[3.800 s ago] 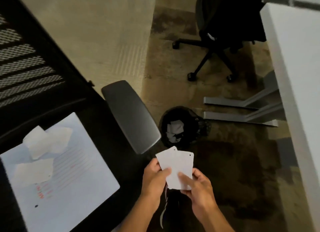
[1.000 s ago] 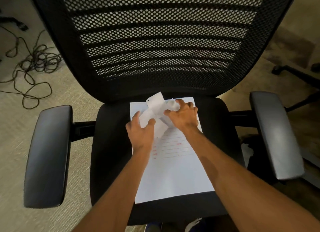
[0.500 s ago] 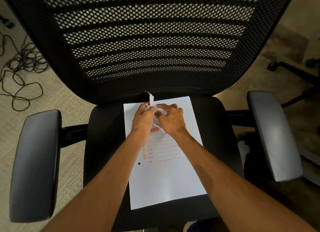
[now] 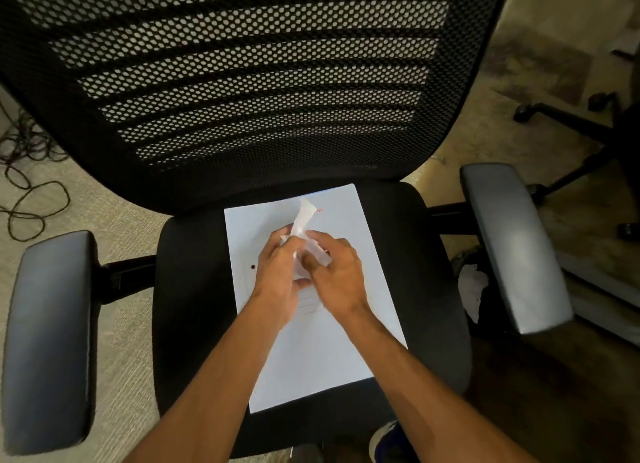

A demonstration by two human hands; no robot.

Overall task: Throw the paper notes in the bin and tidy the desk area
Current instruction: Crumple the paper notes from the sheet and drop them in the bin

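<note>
A black mesh office chair fills the view, and a large white sheet point(image 4: 346, 352) with faint red print lies on its seat point(image 4: 194, 307). Above that sheet my left hand point(image 4: 277, 272) and my right hand point(image 4: 337, 275) meet, both closed on small white paper notes point(image 4: 303, 220) bunched between them. One corner of the notes sticks up past my fingers. To the right, below the right armrest, crumpled white paper point(image 4: 472, 289) shows inside the dark bin, which is mostly hidden.
Grey padded armrests stand at the left point(image 4: 48, 338) and the right point(image 4: 512, 241) of the seat. Loose black cables point(image 4: 27, 192) lie on the carpet at the left. The wheeled base of another chair point(image 4: 568, 127) is at the upper right.
Earlier I held notes over the bin; since then I turned to the chair. My hands have gathered the loose notes off the sheet and drawn them slightly toward me.
</note>
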